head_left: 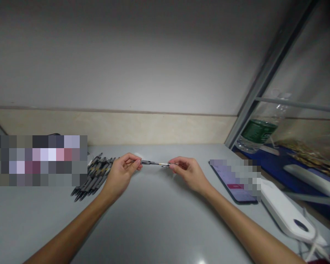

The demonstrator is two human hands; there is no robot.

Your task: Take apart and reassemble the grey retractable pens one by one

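Observation:
Between my hands, a little above the grey table, a dark pen is stretched out sideways. My left hand pinches its dark grey barrel end. Thumb and fingers of my right hand are closed on the other end, where a thin, shiny section and what looks like a clip show. The thin section between the hands looks like an exposed refill, and I cannot tell whether the two ends are joined. Just left of my left hand lies a pile of similar dark pens, partly covered by that hand.
A phone and a white oblong device with a cable lie at the right. Beyond the metal frame hangs or stands a bottle with a green label. A blurred-out patch covers the left side. A wall closes off the back.

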